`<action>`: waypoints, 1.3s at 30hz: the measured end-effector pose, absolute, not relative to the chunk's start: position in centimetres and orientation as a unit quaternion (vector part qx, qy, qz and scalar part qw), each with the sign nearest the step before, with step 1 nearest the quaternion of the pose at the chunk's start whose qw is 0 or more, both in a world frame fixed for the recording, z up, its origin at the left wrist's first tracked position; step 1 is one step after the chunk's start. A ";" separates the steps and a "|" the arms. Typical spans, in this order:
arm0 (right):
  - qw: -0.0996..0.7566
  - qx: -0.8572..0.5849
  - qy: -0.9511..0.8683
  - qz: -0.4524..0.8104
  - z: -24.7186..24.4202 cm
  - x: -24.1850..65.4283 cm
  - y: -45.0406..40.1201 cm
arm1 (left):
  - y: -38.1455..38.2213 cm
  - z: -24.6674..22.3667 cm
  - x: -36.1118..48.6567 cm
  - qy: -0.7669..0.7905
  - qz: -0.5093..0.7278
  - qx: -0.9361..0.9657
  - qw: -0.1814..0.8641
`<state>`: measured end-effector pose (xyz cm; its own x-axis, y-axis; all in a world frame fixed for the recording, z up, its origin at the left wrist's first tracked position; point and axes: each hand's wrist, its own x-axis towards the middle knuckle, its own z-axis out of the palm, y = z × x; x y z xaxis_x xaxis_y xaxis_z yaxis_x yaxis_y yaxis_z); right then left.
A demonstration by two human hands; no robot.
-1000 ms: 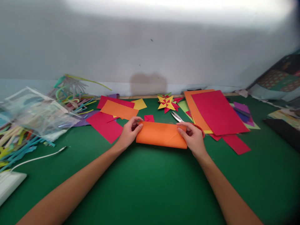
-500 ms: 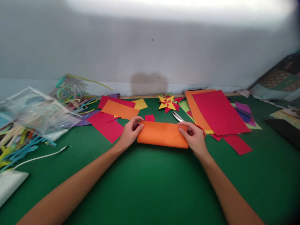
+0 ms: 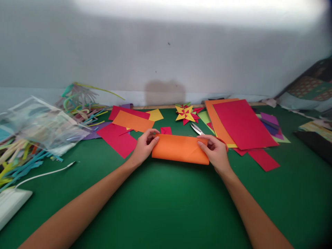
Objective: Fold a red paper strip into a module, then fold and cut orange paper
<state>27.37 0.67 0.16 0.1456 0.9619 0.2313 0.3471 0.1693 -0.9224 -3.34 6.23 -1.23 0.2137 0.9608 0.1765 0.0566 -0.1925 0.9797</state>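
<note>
An orange paper (image 3: 180, 149), curved over along its lower side, spans the gap between my two hands above the green table (image 3: 160, 207). My left hand (image 3: 146, 145) pinches its upper left corner between thumb and fingers. At the upper right corner, my right hand (image 3: 214, 152) grips it the same way. Scissors (image 3: 197, 129) lie just behind the paper, their blades showing and the handle partly hidden by my right hand. A small red paper piece (image 3: 166, 130) is behind the paper's left half.
Red (image 3: 118, 140) and orange sheets (image 3: 133, 120) lie back left, beside a plastic bag (image 3: 49, 128) of coloured strips. Folded paper stars (image 3: 185, 113) sit at the back. Large red sheets (image 3: 243, 124) lie right. A white cable (image 3: 46, 174) is left.
</note>
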 end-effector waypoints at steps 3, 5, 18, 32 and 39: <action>0.499 -0.567 -0.580 0.306 0.2 27.4 0.7 | 6.2 -1.3 -3.3 0.418 0.473 0.612 0.477; 0.497 -0.567 -0.582 0.305 0.1 27.4 0.6 | 6.2 -1.3 -3.3 0.419 0.474 0.611 0.475; 0.497 -0.567 -0.583 0.301 0.3 27.3 0.6 | 6.2 -1.2 -3.3 0.422 0.475 0.609 0.474; 0.497 -0.568 -0.580 0.306 0.2 27.2 0.7 | 6.2 -1.1 -3.3 0.422 0.477 0.619 0.460; 0.507 -0.569 -0.563 0.320 0.2 27.1 0.7 | 6.1 -0.9 -3.2 0.431 0.481 0.629 0.434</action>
